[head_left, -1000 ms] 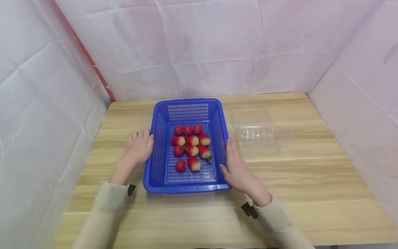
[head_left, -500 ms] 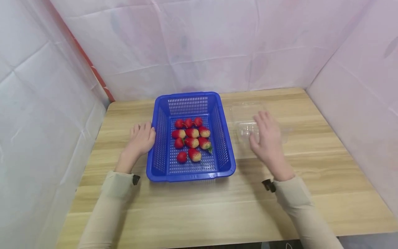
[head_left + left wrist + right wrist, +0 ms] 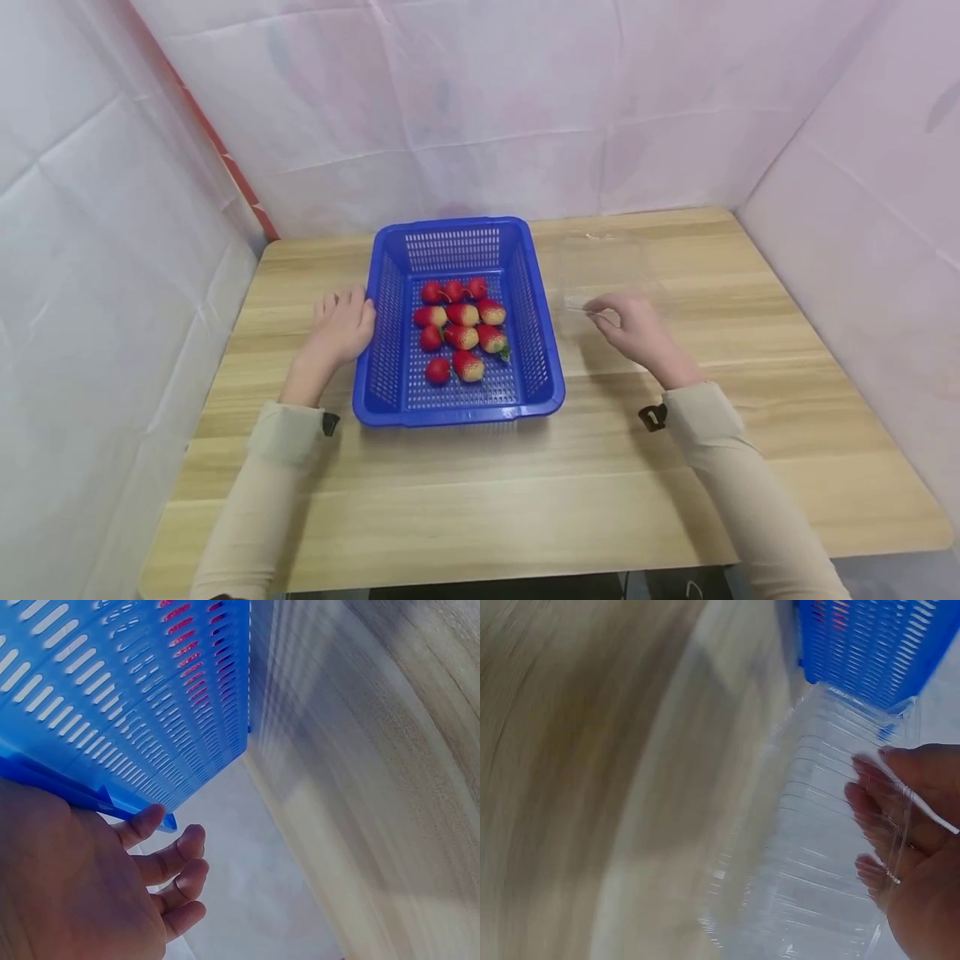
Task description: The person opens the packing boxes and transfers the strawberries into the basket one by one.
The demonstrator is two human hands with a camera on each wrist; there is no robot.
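A blue plastic basket (image 3: 459,416) with slotted walls stands left of the table's middle. Inside lie several red strawberries (image 3: 469,367) with yellowish ends, and several small round red fruits (image 3: 438,372), some with stems. My left hand (image 3: 341,327) rests against the basket's left rim; in the left wrist view its loose fingers (image 3: 174,860) extend just past the rim. To the basket's right, my right hand (image 3: 637,330) pinches the near edge of a clear plastic clamshell box (image 3: 603,265). The right wrist view shows the thumb on one side of the ribbed wall, the fingers behind it.
The wood-grain table (image 3: 465,508) runs up to a pale cloth backdrop (image 3: 495,108), with similar cloth along the left and right sides. Dark items (image 3: 495,587) show below the table's front edge.
My right hand has left the basket's right side, moved right and taken hold of the clear box's edge. My left hand stays at the basket's left rim.
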